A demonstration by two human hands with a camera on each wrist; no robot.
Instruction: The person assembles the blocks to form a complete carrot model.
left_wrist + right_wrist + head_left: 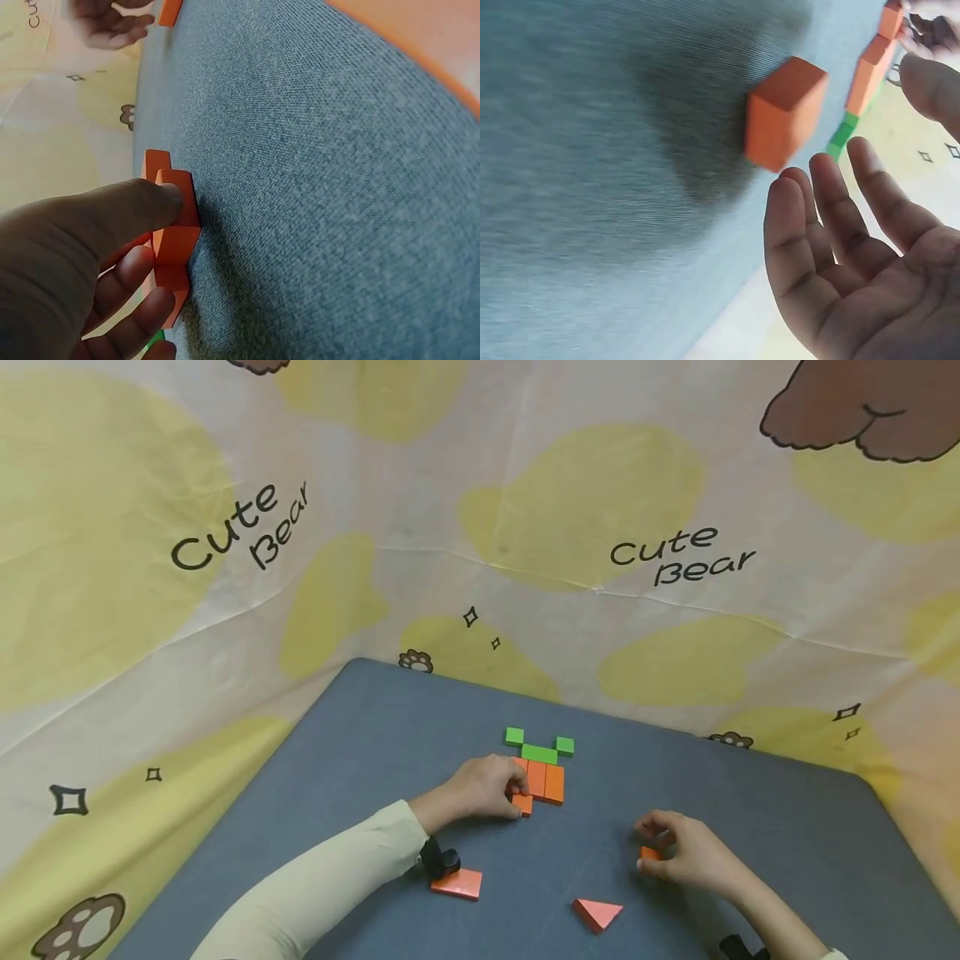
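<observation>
My left hand (pixel 483 785) pinches a small orange block (pixel 522 807) at the lower left of a group of orange blocks (pixel 553 785). In the left wrist view its thumb lies on the face of this small block (pixel 185 214), with the other fingers curled beside the group. My right hand (pixel 686 852) is off to the right, around another small orange block (pixel 649 853) on the table. The right wrist view shows that block (pixel 784 112) between spread, slightly bent fingers (pixel 786 217) and the thumb, with gaps around it.
A long green block (pixel 540 753) borders the orange group at the back, with small green cubes (pixel 514 737) at its two ends. Nearer me lie a salmon flat block (pixel 459 884) by the left wrist and a pink triangular block (pixel 597 913). Printed cloth (pixel 540 635) surrounds the grey table (pixel 420 727).
</observation>
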